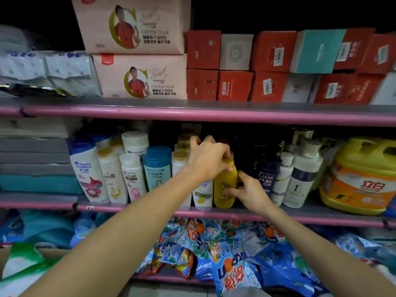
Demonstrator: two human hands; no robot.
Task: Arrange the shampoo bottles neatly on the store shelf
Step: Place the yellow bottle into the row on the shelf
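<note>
- On the middle shelf (214,213), at six o'clock of centre, I see the yellow bottle (225,187) upright.
- My left hand (209,157) grips its cap, fingers curled.
- My right hand (249,189) seemingly pinches its lower body.

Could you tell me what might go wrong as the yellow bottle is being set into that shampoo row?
The yellow bottle stands near the shelf edge; if the left hand or right hand loosens its grip early, it may tip off. It is also packed tight against the white bottle and dark Clear bottle, so a nudge could topple them.
</note>
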